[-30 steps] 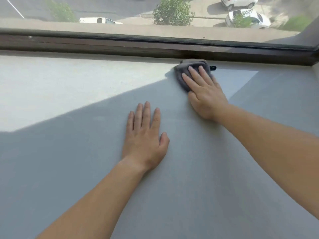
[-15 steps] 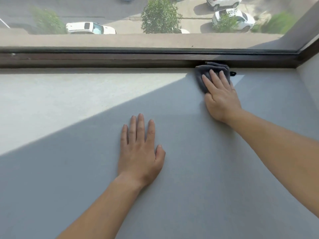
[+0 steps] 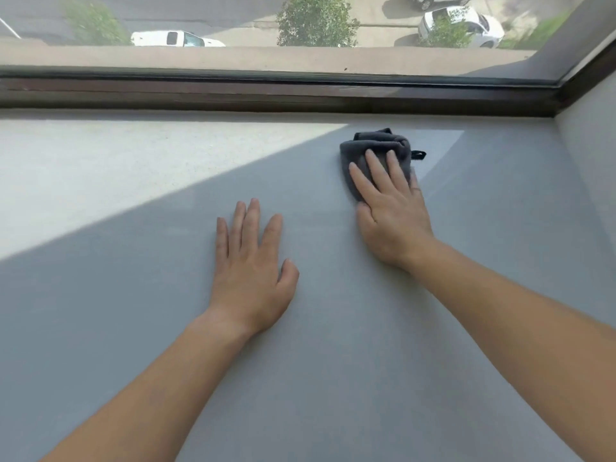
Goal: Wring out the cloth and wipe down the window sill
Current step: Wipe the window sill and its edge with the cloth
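Note:
A bunched dark grey cloth point(image 3: 378, 143) with a small black loop lies on the wide grey window sill point(image 3: 133, 295), a short way in front of the window frame. My right hand point(image 3: 390, 208) presses flat on the cloth's near part, fingers spread over it. My left hand point(image 3: 251, 265) rests palm down on the bare sill, left of and nearer than the cloth, holding nothing.
A dark brown window frame point(image 3: 266, 95) runs along the sill's far edge and turns at the right corner by a grey side wall point(image 3: 590, 168). Sunlight falls on the sill's far left part point(image 3: 100, 161). Outside are cars and trees.
My right hand has drawn the cloth back from the window frame towards me. My left hand stays flat on the sill.

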{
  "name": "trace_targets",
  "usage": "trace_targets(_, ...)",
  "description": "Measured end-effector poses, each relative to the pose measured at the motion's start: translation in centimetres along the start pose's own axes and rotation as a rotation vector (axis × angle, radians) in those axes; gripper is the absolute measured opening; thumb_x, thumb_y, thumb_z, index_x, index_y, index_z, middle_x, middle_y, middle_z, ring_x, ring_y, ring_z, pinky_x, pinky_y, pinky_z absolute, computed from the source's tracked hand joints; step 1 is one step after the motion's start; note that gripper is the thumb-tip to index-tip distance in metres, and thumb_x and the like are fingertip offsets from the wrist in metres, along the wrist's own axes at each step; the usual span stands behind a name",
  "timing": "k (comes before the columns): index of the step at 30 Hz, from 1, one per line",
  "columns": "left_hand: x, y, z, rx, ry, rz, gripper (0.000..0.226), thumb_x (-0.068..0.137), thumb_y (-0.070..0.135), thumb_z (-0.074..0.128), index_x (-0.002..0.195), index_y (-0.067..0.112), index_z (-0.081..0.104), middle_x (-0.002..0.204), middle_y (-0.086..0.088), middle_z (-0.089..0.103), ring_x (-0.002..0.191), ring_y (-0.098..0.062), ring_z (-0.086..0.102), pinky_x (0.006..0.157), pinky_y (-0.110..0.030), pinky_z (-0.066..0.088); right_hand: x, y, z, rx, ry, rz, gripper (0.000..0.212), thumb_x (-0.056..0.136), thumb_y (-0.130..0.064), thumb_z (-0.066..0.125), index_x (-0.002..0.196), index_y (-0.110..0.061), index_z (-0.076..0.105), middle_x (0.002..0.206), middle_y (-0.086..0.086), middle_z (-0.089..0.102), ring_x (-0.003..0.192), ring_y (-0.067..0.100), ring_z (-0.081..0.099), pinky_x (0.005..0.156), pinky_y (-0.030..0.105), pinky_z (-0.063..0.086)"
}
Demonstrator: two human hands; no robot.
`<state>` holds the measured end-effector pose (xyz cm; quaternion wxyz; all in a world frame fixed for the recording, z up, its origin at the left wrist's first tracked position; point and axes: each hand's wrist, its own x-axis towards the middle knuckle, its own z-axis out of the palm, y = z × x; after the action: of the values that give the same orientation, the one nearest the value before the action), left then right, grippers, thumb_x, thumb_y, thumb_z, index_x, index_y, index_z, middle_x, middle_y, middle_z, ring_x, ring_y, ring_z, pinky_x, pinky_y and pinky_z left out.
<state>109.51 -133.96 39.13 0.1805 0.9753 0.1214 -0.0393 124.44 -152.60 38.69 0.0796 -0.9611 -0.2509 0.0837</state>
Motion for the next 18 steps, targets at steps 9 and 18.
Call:
trace_targets(9, -1.4, 4.2, 2.6, 0.065, -0.007, 0.021, 0.077, 0.087, 0.05, 0.015, 0.157, 0.02, 0.015, 0.166, -0.01, -0.005, 0.152, -0.021, -0.014, 0.121, -0.043, -0.013, 1.2, 5.8, -1.5, -0.022, -0.006, 0.183, 0.067, 0.095, -0.035, 0.02, 0.161, -0.03, 0.011, 0.17, -0.003, -0.004, 0.155, 0.023, -0.011, 0.125, 0.047, -0.007)
trace_targets(18, -1.5, 4.6, 2.5, 0.103, -0.011, -0.007, 0.075, 0.087, 0.046, 0.013, 0.157, 0.021, 0.013, 0.166, -0.008, -0.006, 0.152, -0.019, -0.014, 0.121, -0.041, -0.012, -6.8, 5.8, -0.5, -0.02, -0.088, -0.167, 0.067, 0.093, -0.036, 0.022, 0.16, -0.033, 0.018, 0.169, -0.007, 0.003, 0.155, 0.017, -0.009, 0.125, 0.045, -0.007)
